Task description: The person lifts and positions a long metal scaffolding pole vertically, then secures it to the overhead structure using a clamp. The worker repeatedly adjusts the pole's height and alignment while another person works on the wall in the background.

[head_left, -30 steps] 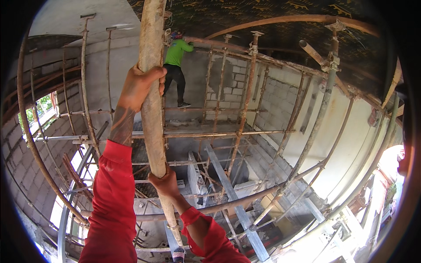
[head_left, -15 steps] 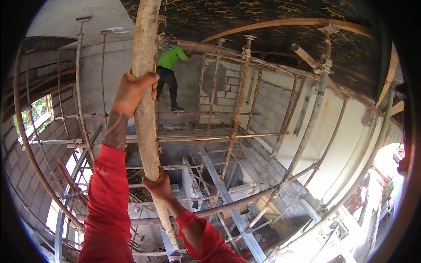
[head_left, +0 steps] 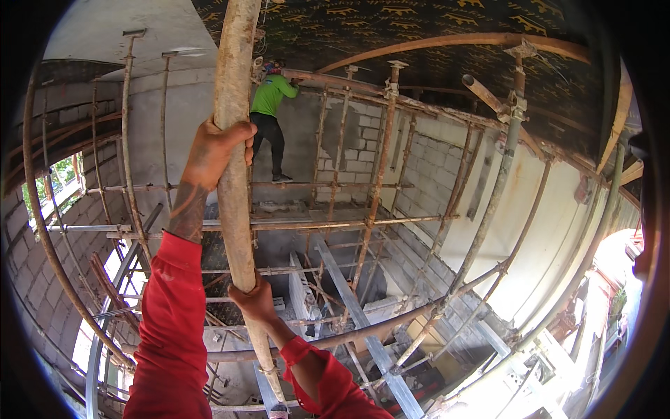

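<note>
A long scaffold pole, worn and stained with cement, runs from the top of the view down to near the lower edge. High on it my left hand is wrapped round the shaft, fingers closed. My right hand grips the same pole lower down, with its fingers curled behind it. Red sleeves cover both forearms. The pole's lower end narrows near a shoe at the bottom edge.
A person in a green shirt stands on a scaffold tube beyond the pole. Rusty upright props and cross tubes surround me. A metal beam slopes below. Block walls stand at the sides, under a dark panelled ceiling.
The pole's upper part appears slightly further right, and my left hand slightly lower in view. Both hands keep their grip. The person in green has shifted their arm near the ceiling tube.
</note>
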Available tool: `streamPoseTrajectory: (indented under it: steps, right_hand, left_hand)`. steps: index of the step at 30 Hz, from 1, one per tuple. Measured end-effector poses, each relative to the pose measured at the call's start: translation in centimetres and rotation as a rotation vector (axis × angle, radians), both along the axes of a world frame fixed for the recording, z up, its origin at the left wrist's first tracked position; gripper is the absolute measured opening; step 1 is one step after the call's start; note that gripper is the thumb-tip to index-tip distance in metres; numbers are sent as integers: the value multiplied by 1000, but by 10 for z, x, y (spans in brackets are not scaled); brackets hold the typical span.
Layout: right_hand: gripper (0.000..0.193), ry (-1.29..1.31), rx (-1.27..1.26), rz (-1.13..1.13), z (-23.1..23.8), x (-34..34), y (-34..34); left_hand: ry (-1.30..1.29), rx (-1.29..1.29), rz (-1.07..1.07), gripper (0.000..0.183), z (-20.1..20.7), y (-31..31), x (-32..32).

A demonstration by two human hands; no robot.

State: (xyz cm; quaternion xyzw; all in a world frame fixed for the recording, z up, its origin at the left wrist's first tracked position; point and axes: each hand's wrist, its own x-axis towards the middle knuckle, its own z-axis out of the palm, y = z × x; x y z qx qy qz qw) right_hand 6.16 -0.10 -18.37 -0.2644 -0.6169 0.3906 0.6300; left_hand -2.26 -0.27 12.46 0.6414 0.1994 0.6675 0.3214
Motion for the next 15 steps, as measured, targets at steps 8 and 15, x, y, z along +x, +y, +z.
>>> streamPoseTrajectory:
  steps: [8, 15]
  right_hand:
    - [33, -19, 12, -29, 1, 1, -1]
    - [36, -72, -75, -2, 1, 4, -2]
  left_hand:
    - [33, 6, 38, 24, 1, -2, 0]
    - [33, 7, 10, 24, 1, 1, -3]
